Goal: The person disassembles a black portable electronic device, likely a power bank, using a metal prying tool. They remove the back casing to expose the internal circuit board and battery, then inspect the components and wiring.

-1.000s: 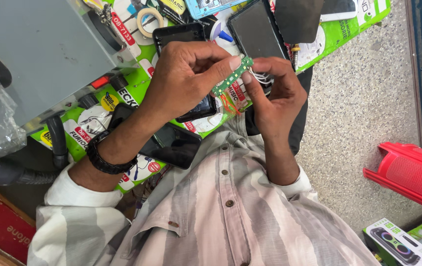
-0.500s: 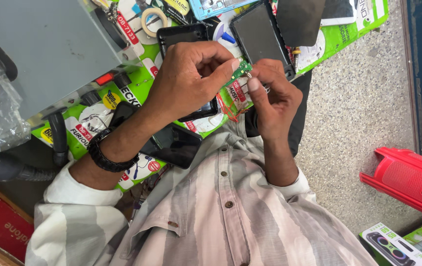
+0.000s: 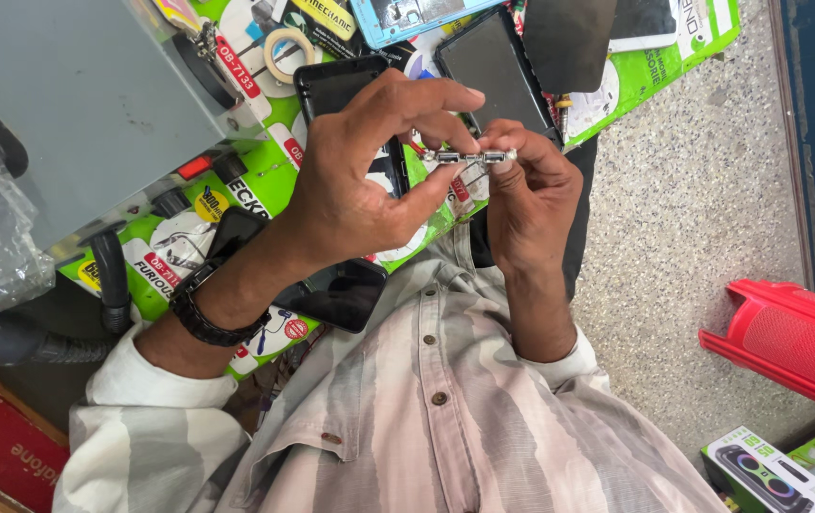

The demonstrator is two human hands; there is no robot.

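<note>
A person's left hand and right hand meet above a cluttered surface, both sets of fingers closed on a thin strip. The left thumb and forefinger pinch its near end; the right fingertips pinch the far end, so the strip spans level between them, clear of the surface. It appears to be a narrow metal part seen edge-on, though it is too small to tell for certain. Just behind the left fingers lies a dark phone; beyond the right fingers sits a black screen panel. Another phone rests under the left wrist, which wears a black band. A grey box stands well left of the fingers; a red speaker lies on the speckled floor far to their right.
</note>
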